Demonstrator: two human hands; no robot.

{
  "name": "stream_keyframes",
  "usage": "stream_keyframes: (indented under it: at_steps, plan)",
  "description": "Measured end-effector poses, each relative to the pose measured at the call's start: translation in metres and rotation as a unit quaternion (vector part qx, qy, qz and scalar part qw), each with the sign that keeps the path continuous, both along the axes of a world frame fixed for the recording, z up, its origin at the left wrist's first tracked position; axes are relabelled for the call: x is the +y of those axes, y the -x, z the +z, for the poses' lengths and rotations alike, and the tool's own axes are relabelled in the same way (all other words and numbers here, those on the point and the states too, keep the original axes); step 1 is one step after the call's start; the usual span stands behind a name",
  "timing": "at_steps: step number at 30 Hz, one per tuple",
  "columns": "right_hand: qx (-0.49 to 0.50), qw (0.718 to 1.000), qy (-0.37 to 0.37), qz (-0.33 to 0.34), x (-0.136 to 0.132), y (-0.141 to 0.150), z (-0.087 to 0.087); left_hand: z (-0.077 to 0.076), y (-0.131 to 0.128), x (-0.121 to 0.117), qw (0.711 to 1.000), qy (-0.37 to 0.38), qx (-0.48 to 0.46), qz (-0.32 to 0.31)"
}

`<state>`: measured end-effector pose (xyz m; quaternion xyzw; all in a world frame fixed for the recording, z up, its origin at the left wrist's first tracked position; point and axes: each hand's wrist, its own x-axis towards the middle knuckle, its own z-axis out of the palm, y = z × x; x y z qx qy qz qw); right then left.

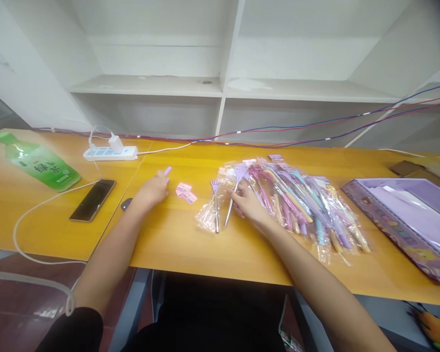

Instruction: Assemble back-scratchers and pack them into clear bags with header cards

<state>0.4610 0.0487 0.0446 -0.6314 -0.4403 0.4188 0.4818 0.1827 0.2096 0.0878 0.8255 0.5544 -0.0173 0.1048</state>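
My left hand (153, 190) is closed on a short light-purple stick (167, 170), whose end shows past the fingers. My right hand (248, 201) pinches the metal rod of a back scratcher (229, 211) with a purple claw-shaped head, at the left edge of a pile of bagged back scratchers (291, 198). Beside it on the table lies a second purple-headed back scratcher (216, 208), touching a crumpled clear plastic wrapper (206, 216). Small pink printed cards (186, 192) lie between my hands.
To the left are a green-labelled bottle (44, 164) on its side, a phone (93, 200), a power strip (110, 153) and a white cable. A purple box (407, 215) with papers stands at right. Blue and red wires (278, 128) run along the back, before white shelves (150, 84).
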Motion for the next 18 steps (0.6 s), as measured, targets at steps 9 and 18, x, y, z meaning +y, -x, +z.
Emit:
stream_keyframes:
  at_steps: [9,18]
  plan:
    - [-0.14,0.989,0.052,0.011,0.005,0.012,-0.005,-0.031,-0.052,-0.057,0.955,0.018,-0.217,-0.2]
    - [-0.18,0.983,0.008,0.046,0.001,0.013,-0.005,-0.042,-0.062,-0.088,0.936,-0.028,-0.224,-0.27]
